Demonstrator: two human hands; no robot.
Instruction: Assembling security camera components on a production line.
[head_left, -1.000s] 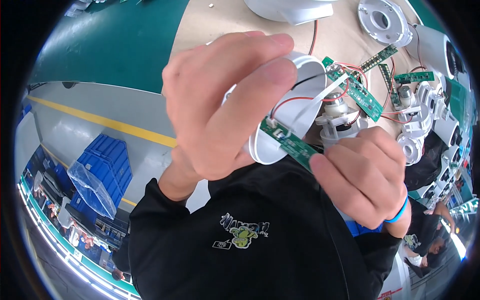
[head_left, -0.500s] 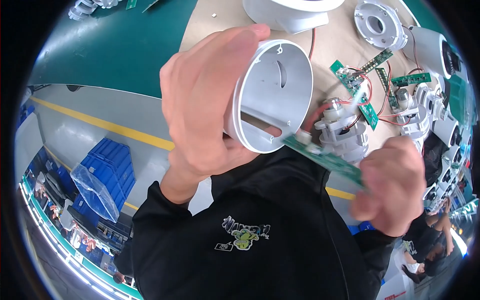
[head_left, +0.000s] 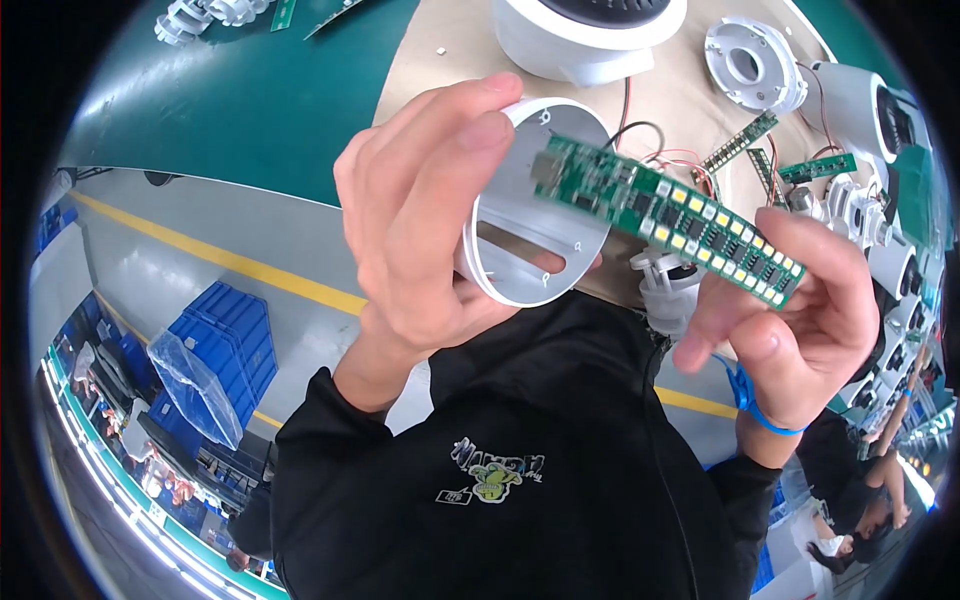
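Observation:
My left hand (head_left: 415, 225) is wrapped round a white cylindrical housing (head_left: 525, 218) whose open end faces me. Small screw posts and a long slot show inside its wall. In my right hand (head_left: 805, 325), pinched at one end between thumb and fingers, is a green circuit board (head_left: 690, 225) with rows of yellowish and white LEDs and small black chips. The board's far end, which carries a metal connector, overlaps the housing's mouth; whether it touches the housing I cannot tell. A dark wire loops behind the board.
On the table beyond my hands lie a large white dome-shaped housing (head_left: 590, 45), a white ring-shaped part (head_left: 755, 65) and more green boards (head_left: 818, 168) with wires. A white bracket (head_left: 668, 290) sits partly behind the board. Blue crates (head_left: 220, 345) stand on the floor at left.
My right hand has raised the circuit board from beside the housing's lower rim and turned it, so its LED face shows. The housing has shifted slightly left in my left hand.

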